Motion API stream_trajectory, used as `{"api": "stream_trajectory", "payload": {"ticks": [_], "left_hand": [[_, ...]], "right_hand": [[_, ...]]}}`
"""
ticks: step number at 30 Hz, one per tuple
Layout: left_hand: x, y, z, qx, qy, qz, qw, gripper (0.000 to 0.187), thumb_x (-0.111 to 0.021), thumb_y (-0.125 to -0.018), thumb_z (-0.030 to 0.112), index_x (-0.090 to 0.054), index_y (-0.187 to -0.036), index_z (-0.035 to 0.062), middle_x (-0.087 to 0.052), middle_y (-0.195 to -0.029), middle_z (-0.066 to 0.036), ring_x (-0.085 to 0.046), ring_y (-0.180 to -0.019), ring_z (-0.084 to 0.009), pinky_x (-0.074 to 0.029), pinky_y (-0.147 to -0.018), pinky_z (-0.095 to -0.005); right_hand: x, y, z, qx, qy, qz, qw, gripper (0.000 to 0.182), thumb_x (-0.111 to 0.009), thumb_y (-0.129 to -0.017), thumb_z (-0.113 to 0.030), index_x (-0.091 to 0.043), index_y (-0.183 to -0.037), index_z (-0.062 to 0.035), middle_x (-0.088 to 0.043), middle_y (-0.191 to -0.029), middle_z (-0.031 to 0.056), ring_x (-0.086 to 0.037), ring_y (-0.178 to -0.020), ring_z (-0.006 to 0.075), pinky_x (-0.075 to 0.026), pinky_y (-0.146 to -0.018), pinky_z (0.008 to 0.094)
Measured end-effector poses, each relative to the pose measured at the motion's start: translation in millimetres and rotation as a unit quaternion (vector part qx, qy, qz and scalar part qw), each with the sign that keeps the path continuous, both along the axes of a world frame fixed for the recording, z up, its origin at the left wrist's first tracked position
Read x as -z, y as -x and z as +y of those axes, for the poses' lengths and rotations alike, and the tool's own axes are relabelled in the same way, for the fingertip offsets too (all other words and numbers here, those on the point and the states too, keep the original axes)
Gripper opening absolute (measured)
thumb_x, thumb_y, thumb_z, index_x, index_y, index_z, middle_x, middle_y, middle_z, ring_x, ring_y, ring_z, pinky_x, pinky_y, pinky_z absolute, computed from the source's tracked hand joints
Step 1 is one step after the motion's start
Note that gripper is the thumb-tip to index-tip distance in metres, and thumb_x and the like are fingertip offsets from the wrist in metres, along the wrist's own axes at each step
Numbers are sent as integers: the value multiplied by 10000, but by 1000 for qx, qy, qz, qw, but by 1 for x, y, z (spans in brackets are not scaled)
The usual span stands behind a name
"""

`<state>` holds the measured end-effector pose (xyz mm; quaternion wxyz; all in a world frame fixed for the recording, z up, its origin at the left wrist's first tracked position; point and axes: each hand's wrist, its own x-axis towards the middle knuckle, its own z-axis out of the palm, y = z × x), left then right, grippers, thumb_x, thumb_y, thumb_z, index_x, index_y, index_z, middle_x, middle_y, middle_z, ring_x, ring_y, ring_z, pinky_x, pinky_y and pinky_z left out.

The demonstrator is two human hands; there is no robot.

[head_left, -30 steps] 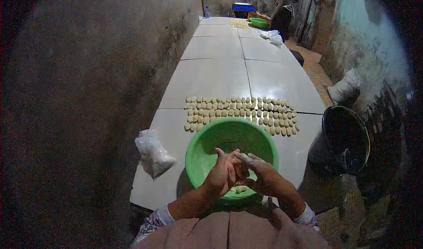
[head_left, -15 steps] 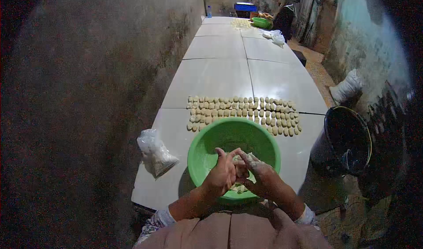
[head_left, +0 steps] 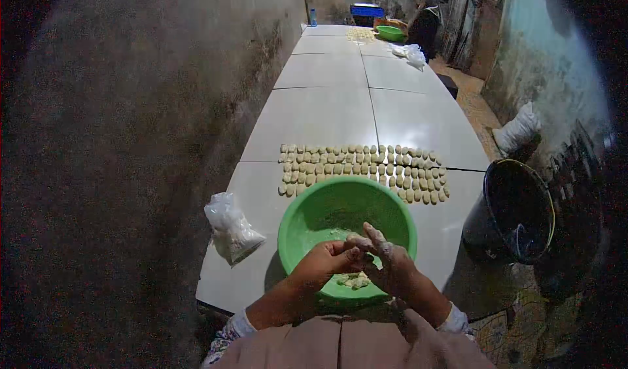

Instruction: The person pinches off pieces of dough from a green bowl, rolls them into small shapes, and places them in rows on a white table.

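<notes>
My hands are together above a green plastic basin (head_left: pixel 292 228). My left hand (head_left: pixel 324 261) is closed, its thumb and fingertips pressed together against the fingers of the other hand. What lies in that pinch, if anything, is hidden. My right hand (head_left: pixel 392 268) has its fingers stretched out and apart, with whitish dough or flour smeared over them. Below the hands, lumps of pale dough (head_left: pixel 354 281) lie at the near side of the basin floor. Beyond the basin, rows of small oval dough pieces (head_left: pixel 337 158) cover part of the white tabletop (head_left: pixel 314 117).
A clear plastic bag of white powder (head_left: pixel 235 232) rests at the table's left edge. To the right stands a dark bucket (head_left: pixel 487 228). A white sack (head_left: pixel 518 130) leans by the wall. At the far end are another green basin (head_left: pixel 391 33) and a person in dark clothing (head_left: pixel 424 29).
My left hand has turned from spread fingers to a pinch at the right hand's fingers. The right hand's fingers point more upward, and more dough shows in the basin.
</notes>
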<state>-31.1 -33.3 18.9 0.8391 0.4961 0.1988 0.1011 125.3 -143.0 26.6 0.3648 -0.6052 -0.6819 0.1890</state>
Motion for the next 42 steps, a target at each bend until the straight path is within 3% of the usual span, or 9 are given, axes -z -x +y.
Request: {"api": "stream_trajectory", "payload": {"ticks": [12,14,16,17,20,22,25,29,42], "left_hand": [[-7,4,1,9,-85,85,993,381,-630,-895,234,-579,-1181,-13,-657,-1032,-87,-618,-934,-147,-473,-894,-294],[-10,5,-4,-5,-101,74,992,466,-633,-891,205,-487,-1271,-20,-674,-982,-102,-627,-899,-144,-481,-877,-302],[-15,3,-11,-46,-405,84,909,656,-650,-868,148,-288,-1398,10,-680,-961,-126,-632,-873,-143,-485,-854,-300],[-8,2,-12,-35,-373,64,925,846,-657,-848,96,-68,-1454,59,-680,-952,-152,-636,-851,-158,-477,-849,-304],[-17,0,-22,-21,-307,24,951,869,-654,-848,81,-36,-1458,77,-678,-928,-150,-639,-848,-178,-476,-835,-319],[-19,1,-22,-19,-287,35,957,844,-638,-859,76,-36,-1451,66,-674,-888,-140,-643,-847,-193,-480,-830,-343],[-17,4,-19,-6,-428,52,902,791,-613,-881,100,-60,-1447,80,-662,-857,-146,-644,-851,-205,-487,-808,-348],[-1,3,-19,49,-382,109,917,433,-430,-968,424,-508,-983,-2,-602,-724,-125,-602,-674,-221,-472,-658,-359],[-1,1,-25,51,-311,48,948,376,-394,-994,339,-501,-902,-10,-539,-709,-69,-529,-649,-143,-455,-630,-292]], "right_hand": [[-14,-3,2,1,-99,86,991,631,-675,-785,-75,-385,-1345,-59,-572,-1217,171,-577,-1085,333,-474,-892,391],[-4,-17,1,40,-99,105,989,367,-672,-792,-101,-543,-1129,-35,-598,-1113,174,-599,-979,323,-482,-823,390],[-14,-13,1,98,-36,98,990,221,-661,-811,-192,-584,-925,-19,-623,-926,162,-615,-821,304,-486,-725,390],[-19,-10,1,84,29,73,993,192,-622,-840,-187,-580,-887,-6,-584,-798,128,-585,-722,273,-472,-661,374],[-2,-7,6,42,105,-33,993,305,-531,-912,-284,-579,-849,11,-546,-640,89,-551,-602,201,-460,-581,333],[9,-5,10,18,154,182,971,473,-436,-918,-469,-638,-905,-41,-646,-735,158,-641,-682,309,-490,-634,415],[7,-3,10,59,125,164,977,501,-391,-932,-481,-649,-890,-53,-650,-741,166,-645,-685,325,-489,-627,417],[1,0,10,55,79,78,992,508,-349,-952,-473,-598,-813,-53,-639,-734,180,-639,-701,361,-489,-631,437],[30,-10,15,8,128,233,964,601,-366,-937,-557,-638,-831,-32,-609,-672,121,-563,-581,239,-468,-592,394]]}}
